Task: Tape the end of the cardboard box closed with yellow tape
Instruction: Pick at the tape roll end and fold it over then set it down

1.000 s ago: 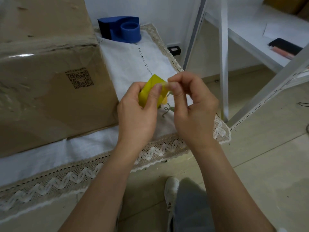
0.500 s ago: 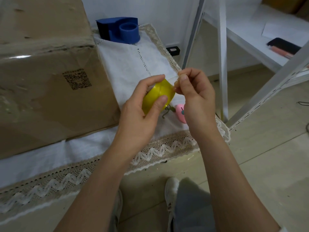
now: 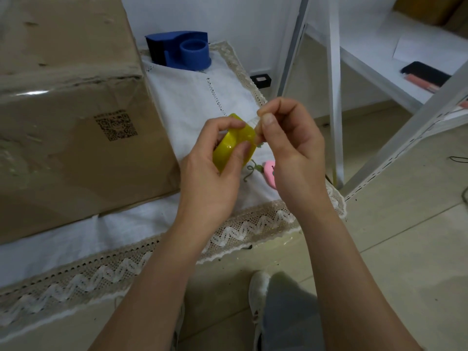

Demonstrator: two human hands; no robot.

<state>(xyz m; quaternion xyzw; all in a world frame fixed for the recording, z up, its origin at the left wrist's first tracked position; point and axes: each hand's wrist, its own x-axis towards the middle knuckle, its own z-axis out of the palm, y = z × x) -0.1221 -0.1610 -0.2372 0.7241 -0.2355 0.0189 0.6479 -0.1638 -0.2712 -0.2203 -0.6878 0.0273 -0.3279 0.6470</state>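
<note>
My left hand grips the yellow tape roll, now turned more edge-on than before; my right hand pinches its loose end, lifted slightly higher. The cardboard box stays at left on the cloth.

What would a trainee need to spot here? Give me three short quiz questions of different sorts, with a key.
1. True or false: the left hand holds the yellow tape roll.
2. Multiple choice: the blue tape dispenser sits (A) on top of the cardboard box, (B) on the white cloth beyond the box, (C) on the floor.
3. Fill in: the right hand pinches the loose end of the ____.

Key: 1 true; 2 B; 3 tape.
</note>
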